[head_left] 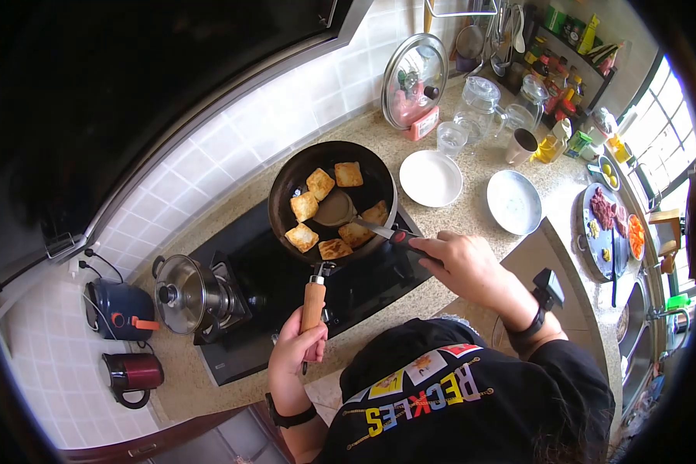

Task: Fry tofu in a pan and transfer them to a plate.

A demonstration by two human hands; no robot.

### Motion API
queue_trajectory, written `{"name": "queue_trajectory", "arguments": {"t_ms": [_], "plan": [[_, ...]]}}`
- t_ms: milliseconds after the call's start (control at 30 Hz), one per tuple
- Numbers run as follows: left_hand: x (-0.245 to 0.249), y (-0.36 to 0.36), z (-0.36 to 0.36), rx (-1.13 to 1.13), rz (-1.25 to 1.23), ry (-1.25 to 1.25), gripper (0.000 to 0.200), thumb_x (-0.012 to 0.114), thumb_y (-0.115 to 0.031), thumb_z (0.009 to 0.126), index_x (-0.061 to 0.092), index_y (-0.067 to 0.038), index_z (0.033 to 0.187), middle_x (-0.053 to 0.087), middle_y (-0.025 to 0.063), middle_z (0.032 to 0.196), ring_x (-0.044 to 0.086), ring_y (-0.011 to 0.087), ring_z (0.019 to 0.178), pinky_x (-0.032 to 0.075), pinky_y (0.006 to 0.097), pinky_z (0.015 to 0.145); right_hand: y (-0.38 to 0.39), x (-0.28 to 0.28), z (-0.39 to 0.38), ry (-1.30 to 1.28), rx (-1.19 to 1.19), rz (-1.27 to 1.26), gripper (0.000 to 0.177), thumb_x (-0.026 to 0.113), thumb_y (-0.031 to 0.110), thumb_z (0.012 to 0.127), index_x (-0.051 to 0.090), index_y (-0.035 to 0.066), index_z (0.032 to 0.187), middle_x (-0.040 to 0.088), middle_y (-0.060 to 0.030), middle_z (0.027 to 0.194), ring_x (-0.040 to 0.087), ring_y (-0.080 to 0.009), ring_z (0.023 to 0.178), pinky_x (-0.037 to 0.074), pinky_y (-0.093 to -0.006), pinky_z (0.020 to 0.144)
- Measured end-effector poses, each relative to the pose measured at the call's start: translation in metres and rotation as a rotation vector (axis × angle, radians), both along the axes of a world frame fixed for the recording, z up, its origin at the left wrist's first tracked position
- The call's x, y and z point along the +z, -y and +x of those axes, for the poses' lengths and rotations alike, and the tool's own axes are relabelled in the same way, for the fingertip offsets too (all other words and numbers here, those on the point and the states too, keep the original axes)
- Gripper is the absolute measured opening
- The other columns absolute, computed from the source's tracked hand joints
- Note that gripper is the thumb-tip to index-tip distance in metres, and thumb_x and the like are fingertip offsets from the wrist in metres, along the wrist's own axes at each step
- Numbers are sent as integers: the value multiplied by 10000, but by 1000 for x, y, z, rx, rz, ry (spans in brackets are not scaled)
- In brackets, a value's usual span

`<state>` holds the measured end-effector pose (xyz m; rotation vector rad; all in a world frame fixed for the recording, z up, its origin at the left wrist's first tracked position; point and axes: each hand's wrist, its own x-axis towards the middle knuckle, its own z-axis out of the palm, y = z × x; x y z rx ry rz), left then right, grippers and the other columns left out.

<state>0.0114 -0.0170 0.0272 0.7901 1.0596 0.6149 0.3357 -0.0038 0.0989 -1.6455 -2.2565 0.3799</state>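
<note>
My left hand [300, 340] is wrapped round the wooden handle [313, 305] of a dark frying pan [286, 182] on the black stove. Browned tofu-like pieces [320, 183] lie around the inside of the pan, some whiter and some darker on top. My right hand [460, 263] grips the black handle of a spatula [404, 240], whose metal end reaches over the pan's right rim. The round head [334, 209] of a ladle-like tool, or a pool of liquid, shows at the pan's middle; I cannot tell which.
A lidded steel pot [184, 294] stands on the left burner. Right of the pan are a white plate [431, 179] and a pale bowl [514, 203]. A glass lid [415, 81] leans at the wall. A board [595, 251] with raw meat lies far right.
</note>
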Motion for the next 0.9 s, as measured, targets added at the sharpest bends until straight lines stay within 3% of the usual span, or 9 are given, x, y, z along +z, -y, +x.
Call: {"name": "queue_trajectory", "arguments": {"t_ms": [600,900], "plan": [[2,-1,-1,-31,-11,-23,470,601,-119,860,438,-77,1299,528,12,746,509,77,511,413,213,429,7,-9,1,-158,-42,-29,298,649,148,816,639,84,1108,613,-145,777,626,-331,730,506,-408,661],[-1,0,-3,-33,9,23,463,592,-114,864,435,-69,1297,531,14,753,512,81,511,415,215,427,6,-12,-2,-132,-33,22,303,658,173,802,636,90,1093,591,-119,730,624,-315,669,508,-408,608]]}}
